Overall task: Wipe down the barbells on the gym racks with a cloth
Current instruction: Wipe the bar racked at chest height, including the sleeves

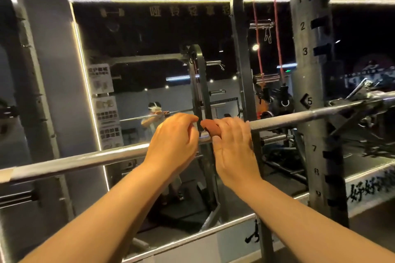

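A long steel barbell (85, 159) runs across the view from lower left to upper right, resting on the rack. A small reddish-brown cloth (210, 127) is wrapped over the bar near its middle. My right hand (232, 147) grips the cloth and the bar together. My left hand (174, 137) is curled over the bar just left of the cloth; whether it touches the cloth is unclear.
A grey rack upright (314, 92) with numbered holes stands at the right. A second upright (242, 60) with red bands rises behind the bar. A wall mirror (149, 60) edged with light strips shows my reflection. More bars sit at the lower left (17, 197).
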A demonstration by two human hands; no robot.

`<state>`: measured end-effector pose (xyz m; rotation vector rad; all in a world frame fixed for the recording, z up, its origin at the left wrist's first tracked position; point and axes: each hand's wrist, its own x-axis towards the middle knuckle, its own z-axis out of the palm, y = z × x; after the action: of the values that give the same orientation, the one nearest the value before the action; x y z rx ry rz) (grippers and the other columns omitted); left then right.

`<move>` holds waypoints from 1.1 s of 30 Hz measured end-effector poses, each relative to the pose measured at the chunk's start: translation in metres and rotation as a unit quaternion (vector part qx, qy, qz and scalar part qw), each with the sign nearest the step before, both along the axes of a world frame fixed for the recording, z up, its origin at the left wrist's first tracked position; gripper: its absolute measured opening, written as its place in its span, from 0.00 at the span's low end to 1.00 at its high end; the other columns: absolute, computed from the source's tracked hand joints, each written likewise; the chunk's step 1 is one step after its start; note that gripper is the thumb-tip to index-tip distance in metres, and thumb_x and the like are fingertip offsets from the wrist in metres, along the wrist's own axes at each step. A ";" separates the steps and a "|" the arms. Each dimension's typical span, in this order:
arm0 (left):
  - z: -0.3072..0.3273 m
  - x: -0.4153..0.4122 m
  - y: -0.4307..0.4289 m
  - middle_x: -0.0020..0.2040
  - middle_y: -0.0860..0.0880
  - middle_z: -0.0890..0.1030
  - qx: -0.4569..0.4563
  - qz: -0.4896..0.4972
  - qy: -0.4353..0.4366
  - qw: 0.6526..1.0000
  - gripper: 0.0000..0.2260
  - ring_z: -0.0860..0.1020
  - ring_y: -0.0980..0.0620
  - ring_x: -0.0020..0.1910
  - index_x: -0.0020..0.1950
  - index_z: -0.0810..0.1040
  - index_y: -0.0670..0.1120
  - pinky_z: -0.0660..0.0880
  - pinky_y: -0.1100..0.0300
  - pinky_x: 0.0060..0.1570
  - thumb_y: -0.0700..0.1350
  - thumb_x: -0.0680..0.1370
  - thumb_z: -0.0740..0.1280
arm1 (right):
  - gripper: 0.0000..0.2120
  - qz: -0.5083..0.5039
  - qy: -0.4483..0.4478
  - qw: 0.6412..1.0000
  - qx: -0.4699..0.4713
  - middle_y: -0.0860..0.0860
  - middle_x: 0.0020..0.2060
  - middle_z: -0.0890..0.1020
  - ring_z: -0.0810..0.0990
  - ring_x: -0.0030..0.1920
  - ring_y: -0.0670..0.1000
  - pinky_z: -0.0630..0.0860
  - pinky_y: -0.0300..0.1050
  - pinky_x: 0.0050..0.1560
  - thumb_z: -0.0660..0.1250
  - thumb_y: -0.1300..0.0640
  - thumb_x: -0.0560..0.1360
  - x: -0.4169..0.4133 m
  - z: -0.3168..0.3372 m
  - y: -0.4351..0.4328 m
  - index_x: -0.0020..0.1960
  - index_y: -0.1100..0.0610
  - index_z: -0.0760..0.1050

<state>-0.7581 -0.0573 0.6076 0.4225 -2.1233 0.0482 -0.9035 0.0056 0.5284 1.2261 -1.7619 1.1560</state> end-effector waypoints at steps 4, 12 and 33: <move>-0.002 -0.008 0.001 0.52 0.52 0.81 -0.005 0.025 -0.030 0.999 0.10 0.77 0.55 0.51 0.59 0.79 0.49 0.75 0.58 0.55 0.47 0.83 0.59 | 0.24 -0.005 0.064 0.997 0.033 0.53 0.71 0.67 0.61 0.75 0.59 0.57 0.60 0.80 0.48 0.46 0.83 -0.005 -0.004 0.003 0.75 0.53 0.65; 0.002 -0.022 0.003 0.48 0.52 0.79 -0.053 0.128 -0.088 0.986 0.07 0.77 0.52 0.46 0.51 0.78 0.51 0.73 0.58 0.47 0.49 0.82 0.62 | 0.23 -0.020 0.082 0.991 0.106 0.45 0.60 0.74 0.70 0.65 0.50 0.58 0.54 0.78 0.42 0.46 0.85 -0.008 0.024 0.013 0.67 0.48 0.71; 0.004 -0.035 -0.002 0.49 0.56 0.76 -0.034 0.131 -0.130 0.982 0.12 0.76 0.56 0.47 0.53 0.75 0.53 0.76 0.58 0.52 0.55 0.85 0.54 | 0.24 -0.007 0.086 0.994 0.064 0.47 0.65 0.75 0.70 0.71 0.51 0.45 0.55 0.82 0.44 0.42 0.86 -0.028 0.016 0.011 0.70 0.51 0.70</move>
<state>-0.7936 -0.0593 0.6115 0.6830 -2.2997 0.3423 -0.9317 0.0170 0.5441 1.3449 -1.7319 0.9117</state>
